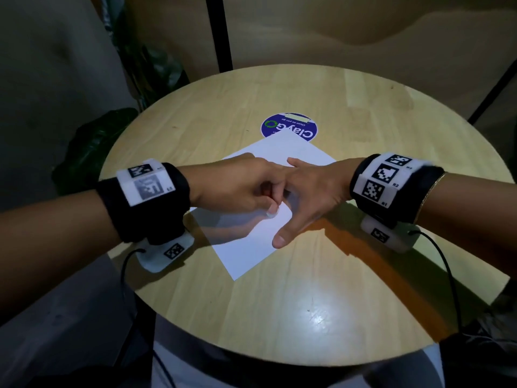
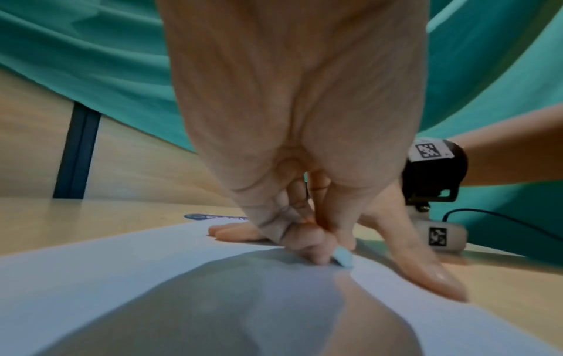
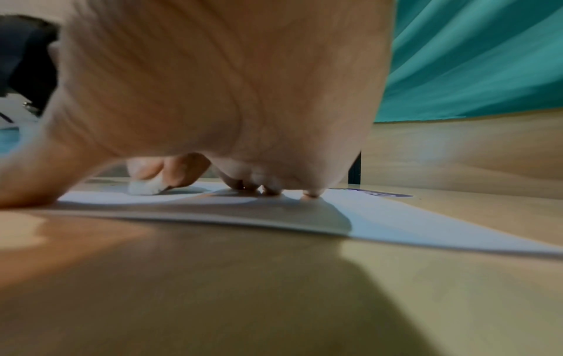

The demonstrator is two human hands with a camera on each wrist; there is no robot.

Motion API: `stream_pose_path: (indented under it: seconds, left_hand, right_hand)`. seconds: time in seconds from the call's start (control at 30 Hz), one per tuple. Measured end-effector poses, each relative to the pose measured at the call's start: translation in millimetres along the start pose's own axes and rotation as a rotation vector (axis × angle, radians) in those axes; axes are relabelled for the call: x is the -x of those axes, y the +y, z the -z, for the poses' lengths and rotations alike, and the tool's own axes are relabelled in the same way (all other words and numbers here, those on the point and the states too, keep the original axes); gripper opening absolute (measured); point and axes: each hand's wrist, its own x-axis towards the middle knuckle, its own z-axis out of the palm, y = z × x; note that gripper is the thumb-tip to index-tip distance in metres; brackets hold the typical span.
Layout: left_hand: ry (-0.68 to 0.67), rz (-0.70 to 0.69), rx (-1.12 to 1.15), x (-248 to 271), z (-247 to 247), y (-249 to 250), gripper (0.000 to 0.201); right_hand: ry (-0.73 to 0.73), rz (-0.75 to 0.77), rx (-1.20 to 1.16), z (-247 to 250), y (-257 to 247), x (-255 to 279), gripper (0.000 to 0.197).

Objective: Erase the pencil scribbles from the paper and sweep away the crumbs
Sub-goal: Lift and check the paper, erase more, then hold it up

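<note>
Head view: paper point(image 1: 251, 247) is lying mid-frame on the round table point(image 1: 279, 317), thin, light, likely sliding easily, so it is being pinned flat by the right hand point(image 1: 313, 191), fingers spread. The left hand point(image 1: 237, 186) is being clenched around the eraser point(image 1: 272, 213).

Left wrist view: eraser point(image 2: 342, 257), small, probably soft, is being pinched near its tip, touching the paper at centre.

Right wrist view: smooth wood at bottom, teal curtain point(image 3: 472, 60) upper right. Scribbles cannot be made out.

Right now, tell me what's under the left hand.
Under the left hand lies white paper, with an eraser pinched against it. Any scribbles beneath are covered.
</note>
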Motion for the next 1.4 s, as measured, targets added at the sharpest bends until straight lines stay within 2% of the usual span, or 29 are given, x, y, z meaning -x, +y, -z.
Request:
stream_pose_path:
  seconds: [0.07, 0.13, 0.17, 0.3, 0.37, 0.43, 0.47, 0.53, 0.57, 0.6, 0.67, 0.7, 0.73, 0.77, 0.87, 0.93, 1.0, 1.1, 1.2, 1.27, 1.33, 1.4]
  left_hand:
    - [-0.011, -0.021, 0.022, 2, -3, 1, 0.004]
    - [-0.126, -0.016, 0.050, 5, -2, 6, 0.004]
    - [-0.144, -0.019, 0.029, 4, 0, 6, 0.004]
    - [0.017, -0.030, -0.089, -2, -1, 1, 0.002]
    - [-0.006, -0.051, -0.069, 1, -4, 4, 0.003]
    - [-0.083, -0.036, -0.061, 4, -3, 8, 0.004]
    - [-0.084, -0.028, -0.067, 3, -1, 9, 0.003]
    - [0.000, -0.006, -0.092, 0, -1, 8, 0.002]
    - [0.036, -0.001, -0.091, 0, -2, 9, 0.002]
    - [0.043, -0.004, -0.080, 1, -4, 11, 0.002]
    - [-0.027, 0.002, -0.081, 9, -5, 13, 0.003]
    - [-0.061, 0.021, -0.081, 15, -3, 13, 0.003]
    - [-0.049, 0.048, -0.078, 22, 3, 11, 0.003]
    - [0.016, 0.084, -0.075, 30, 10, 4, 0.002]
    - [0.315, 0.270, -0.048, 51, 39, -35, 0.007]
    - [0.413, 0.412, -0.026, 65, 52, -62, 0.010]
    - [0.454, 0.544, -0.010, 76, 57, -88, 0.010]
    - [0.408, 0.679, 0.017, 83, 55, -118, 0.013]
    - [0.309, 0.700, -0.090, 86, 57, -129, 0.017]
    - [0.262, 0.683, -0.197, 89, 59, -125, 0.017]
    - [0.257, 0.660, -0.274, 90, 59, -114, 0.015]
    - [0.249, 0.627, -0.299, 85, 54, -101, 0.026]
  right_hand:
    - [0.005, 0.008, 0.002, 0, 1, -1, 0.086]
    - [-0.001, 0.032, 0.012, -2, 0, -2, 0.103]
    - [-0.007, 0.026, 0.020, -2, 0, -2, 0.105]
    - [-0.015, -0.001, 0.001, 1, 0, 1, 0.082]
    - [-0.007, 0.007, 0.020, 0, 0, -1, 0.077]
    - [-0.008, 0.007, 0.031, -1, -2, -2, 0.086]
    - [-0.005, -0.004, 0.025, -1, -4, 0, 0.084]
    - [0.008, -0.026, -0.004, 2, -7, 1, 0.066]
    - [0.016, -0.033, -0.016, 2, -8, 2, 0.064]
    - [0.014, -0.032, -0.006, 2, -8, 1, 0.067]
    - [0.017, -0.015, 0.004, 0, -9, 1, 0.088]
    - [0.032, 0.001, -0.013, 0, -10, 0, 0.095]
    - [0.048, 0.008, -0.027, 2, -10, 0, 0.094]
    - [0.037, 0.006, -0.017, 5, -13, 1, 0.094]
    - [0.004, -0.139, 0.041, 16, -13, 7, 0.121]
    - [0.109, -0.198, -0.011, 29, -10, 6, 0.114]
    - [0.267, -0.200, -0.031, 43, 0, 0, 0.095]
    - [0.410, -0.287, -0.092, 59, 24, -9, 0.061]
    - [0.357, -0.445, -0.220, 60, 39, -18, 0.048]
    - [0.337, -0.527, -0.193, 57, 45, -22, 0.052]
    - [0.337, -0.546, -0.179, 56, 45, -23, 0.071]
    - [0.369, -0.528, -0.245, 59, 43, -21, 0.082]
